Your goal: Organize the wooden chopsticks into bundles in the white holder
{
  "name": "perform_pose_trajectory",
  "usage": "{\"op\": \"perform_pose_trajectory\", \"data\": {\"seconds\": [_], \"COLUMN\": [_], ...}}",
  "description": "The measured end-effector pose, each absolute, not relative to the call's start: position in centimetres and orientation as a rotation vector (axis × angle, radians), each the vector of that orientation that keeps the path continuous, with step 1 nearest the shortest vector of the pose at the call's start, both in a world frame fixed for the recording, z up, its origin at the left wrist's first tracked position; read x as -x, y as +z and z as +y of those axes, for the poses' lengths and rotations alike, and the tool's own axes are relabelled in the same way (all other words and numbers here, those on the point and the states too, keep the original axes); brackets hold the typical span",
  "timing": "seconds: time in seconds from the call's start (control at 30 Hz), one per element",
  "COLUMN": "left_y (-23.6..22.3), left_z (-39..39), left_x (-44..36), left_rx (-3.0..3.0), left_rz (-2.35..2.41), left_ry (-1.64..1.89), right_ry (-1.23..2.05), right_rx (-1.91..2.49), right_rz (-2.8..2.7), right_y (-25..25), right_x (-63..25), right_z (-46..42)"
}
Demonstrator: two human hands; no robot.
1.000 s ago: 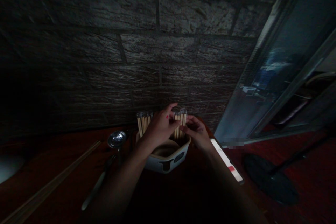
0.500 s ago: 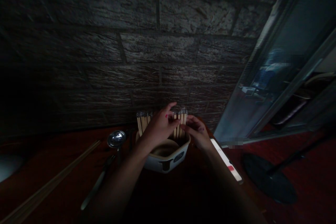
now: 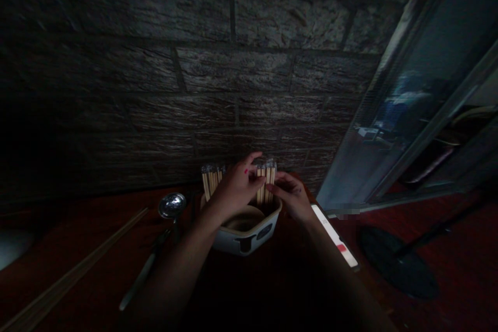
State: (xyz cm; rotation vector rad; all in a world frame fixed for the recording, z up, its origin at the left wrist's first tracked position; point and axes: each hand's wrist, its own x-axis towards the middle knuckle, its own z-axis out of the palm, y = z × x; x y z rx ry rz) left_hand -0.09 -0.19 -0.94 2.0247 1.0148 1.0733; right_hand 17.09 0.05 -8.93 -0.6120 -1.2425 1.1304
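A light-coloured angular container stands against the wall with wrapped disposable chopsticks in it. One bunch of chopsticks rises at its right side, clear wrapping at the tops. My left hand is closed on this bunch from the left, thumb across its front. From the right, my right hand closes on the same bunch, its fingers partly hidden behind it. Another bunch of chopsticks stands at the container's left, partly covered by my left hand. A round rim shows inside the container.
Left of the container lie a metal ladle, a fork with a pale handle and long loose chopsticks. A lit phone rests at the table's right edge. Beyond are a round black stand base and a glass door.
Almost nothing differs. Both hands keep their place around the right bunch of chopsticks; the view has shifted very slightly.
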Motion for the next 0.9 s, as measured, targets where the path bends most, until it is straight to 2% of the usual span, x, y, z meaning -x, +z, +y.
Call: {"op": "perform_pose_trajectory", "data": {"seconds": [0.9], "left_y": [-0.76], "left_z": [-0.29], "left_x": [0.55], "left_rx": [-2.043], "left_rz": [1.007], "left_ry": [1.055], "right_ry": [1.165], "right_rx": [0.623], "right_rz": [-1.103], "right_y": [-8.77], "right_x": [-17.32], "right_z": [-0.06]}}
